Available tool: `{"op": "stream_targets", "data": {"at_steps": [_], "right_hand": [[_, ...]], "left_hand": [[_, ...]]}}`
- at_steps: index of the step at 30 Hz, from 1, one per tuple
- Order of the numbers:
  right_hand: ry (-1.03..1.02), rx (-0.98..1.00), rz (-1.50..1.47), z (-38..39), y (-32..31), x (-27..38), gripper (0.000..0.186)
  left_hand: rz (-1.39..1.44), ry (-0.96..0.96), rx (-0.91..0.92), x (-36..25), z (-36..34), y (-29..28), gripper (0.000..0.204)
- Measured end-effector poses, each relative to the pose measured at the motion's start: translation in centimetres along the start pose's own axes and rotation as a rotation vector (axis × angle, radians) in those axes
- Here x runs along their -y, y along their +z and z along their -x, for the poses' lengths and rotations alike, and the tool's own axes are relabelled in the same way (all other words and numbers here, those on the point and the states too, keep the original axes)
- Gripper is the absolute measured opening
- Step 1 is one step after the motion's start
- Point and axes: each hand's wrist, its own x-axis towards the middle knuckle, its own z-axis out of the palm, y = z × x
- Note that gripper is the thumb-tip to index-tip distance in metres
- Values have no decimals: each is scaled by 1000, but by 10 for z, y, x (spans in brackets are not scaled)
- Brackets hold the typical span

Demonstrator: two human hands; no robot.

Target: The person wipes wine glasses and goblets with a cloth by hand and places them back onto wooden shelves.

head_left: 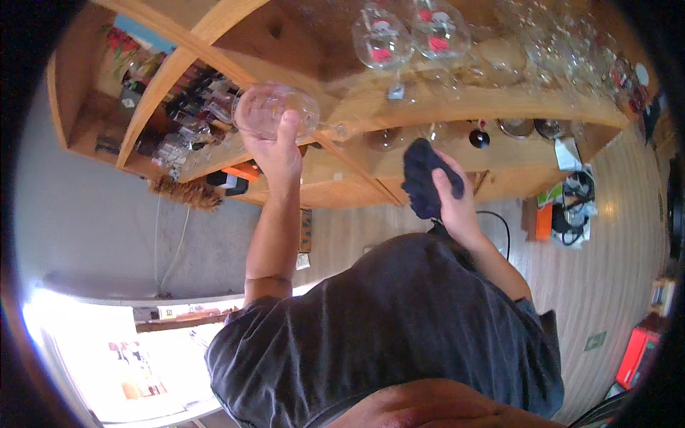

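Note:
My left hand (275, 146) grips a clear stemmed glass (271, 110) around its bowl, held in front of the wooden shelving, its stem pointing to the right. My right hand (457, 189) is closed on a dark cloth (424, 178), apart from the glass and to its right. Behind them, wooden shelves (478, 103) carry many glasses; on the upper shelf stand two clear glasses (378, 39) with red labels, among several others.
The left compartments hold many small bottles (200, 93), with a brown feathery bundle (182, 192) below. Boxes and bags (556, 214) sit at right. A red object (635, 357) is at lower right; a bright window (107, 364) is at lower left.

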Motion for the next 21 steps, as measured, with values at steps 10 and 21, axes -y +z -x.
{"op": "stream_targets", "data": {"at_steps": [10, 21], "right_hand": [[-55, -152, 182, 2, -16, -23, 46], [-27, -83, 453, -5, 38, -48, 43]], "left_hand": [[-116, -47, -84, -24, 0, -77, 60], [-437, -183, -265, 5, 44, -214, 54]]}}
